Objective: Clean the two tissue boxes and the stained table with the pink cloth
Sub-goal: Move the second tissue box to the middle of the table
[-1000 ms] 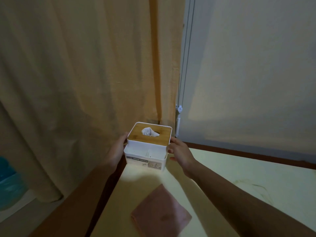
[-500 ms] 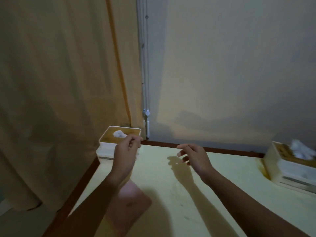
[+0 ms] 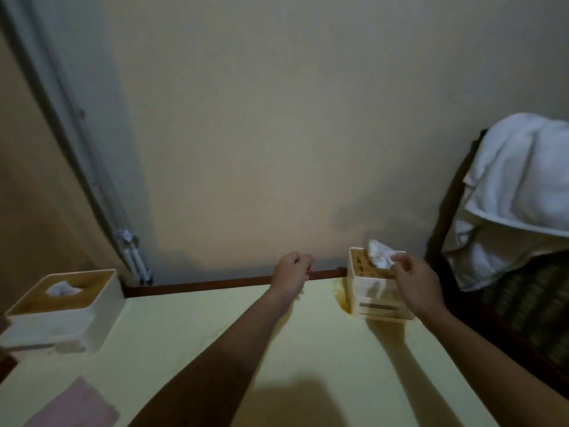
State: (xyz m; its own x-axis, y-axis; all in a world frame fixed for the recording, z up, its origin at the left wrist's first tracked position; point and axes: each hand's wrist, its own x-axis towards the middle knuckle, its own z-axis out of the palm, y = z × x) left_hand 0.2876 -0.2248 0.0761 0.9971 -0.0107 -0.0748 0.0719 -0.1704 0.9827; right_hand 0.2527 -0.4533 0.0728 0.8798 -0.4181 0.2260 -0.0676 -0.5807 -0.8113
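Right tissue box: stands upright at the far right corner of the table, its labelled face turned to the near edge. The wooden lid is spotted brown. A white tissue stands out of the slot. Long axis cannot be judged at this angle.

Right hand: over the box's right top edge, fingers curled beside the tissue. Whether they clamp the box or tissue cannot be told.

Left hand: in the air above the far table edge, apart from the box, fingers loosely curled, holding nothing.

Left tissue box: upright at the far left corner, lid toward the wall, open tray section toward the near edge, tissue showing in the slot.

Pink cloth: flat on the near left of the table, one corner pointing to the far side, partly cut by the frame.

Surface: pale yellow top with a dark brown rim. A brownish stain touches the right box's left foot.

Room: dim. Plain wall behind; tan curtain at left; a white towel draped over dark furniture at right.
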